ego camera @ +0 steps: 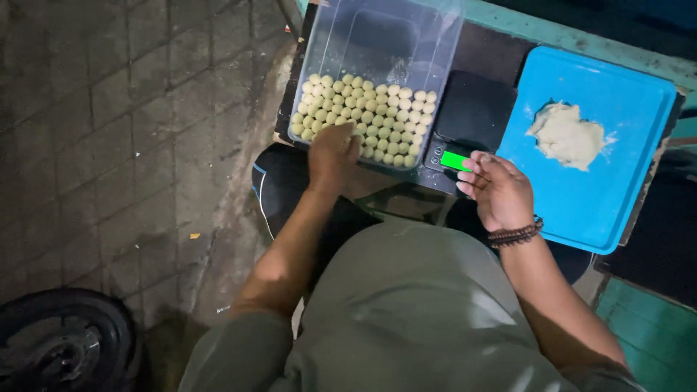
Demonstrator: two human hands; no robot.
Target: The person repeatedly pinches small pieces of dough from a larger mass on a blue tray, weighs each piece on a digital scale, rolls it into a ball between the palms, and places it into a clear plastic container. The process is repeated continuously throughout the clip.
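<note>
Here left hand rests fingers-down among dough balls in the clear tub, grip unclear; right hand open, empty by scale; balls likely soft, light, sticky: pinch gently.

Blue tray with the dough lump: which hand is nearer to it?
Right. The right hand hovers by the scale, just beside the blue tray; the left hand is at the clear container of dough balls.

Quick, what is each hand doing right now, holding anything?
Left hand: fingers down among the dough balls in the clear box; grip cannot be told.
Right hand: open, empty, beside the scale.
</note>
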